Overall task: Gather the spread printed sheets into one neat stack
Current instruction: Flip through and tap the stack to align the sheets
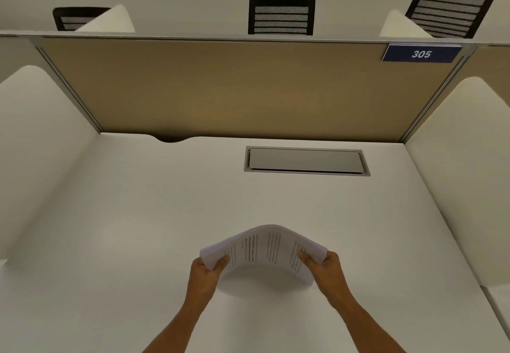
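Observation:
A stack of white printed sheets (pixel 265 250) is held above the white desk (pixel 138 228), bowed upward in an arch with lines of text on its top page. My left hand (pixel 208 271) grips the stack's left end, thumb on top and fingers under it. My right hand (pixel 321 268) grips the right end the same way. The sheets' edges are roughly lined up, slightly fanned at both ends. No loose sheets lie on the desk.
A grey cable hatch (pixel 306 160) is set into the desk near the back. A tan partition (pixel 234 84) with a blue "305" sign (pixel 420 53) closes the back; white side dividers (pixel 36 145) flank the desk. Black mesh chairs (pixel 281 15) stand beyond.

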Demonstrator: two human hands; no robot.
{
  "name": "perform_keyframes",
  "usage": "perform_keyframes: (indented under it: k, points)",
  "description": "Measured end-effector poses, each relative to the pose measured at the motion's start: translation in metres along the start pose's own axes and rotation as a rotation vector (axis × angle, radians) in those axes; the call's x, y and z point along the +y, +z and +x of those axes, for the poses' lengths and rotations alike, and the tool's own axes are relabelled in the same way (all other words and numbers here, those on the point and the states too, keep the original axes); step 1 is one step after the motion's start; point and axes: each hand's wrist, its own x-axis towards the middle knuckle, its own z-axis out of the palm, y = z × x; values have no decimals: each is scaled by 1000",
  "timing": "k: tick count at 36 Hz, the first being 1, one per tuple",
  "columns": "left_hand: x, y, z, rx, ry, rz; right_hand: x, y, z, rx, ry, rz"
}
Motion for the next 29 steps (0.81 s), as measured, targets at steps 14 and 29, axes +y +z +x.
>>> perform_keyframes:
  k: [14,29]
  points:
    - [-11,-1,6,16,-3,-17,1,1,-2,38,53,38]
    - [-17,1,1,49,-2,-43,10,1,-4,25,48,9]
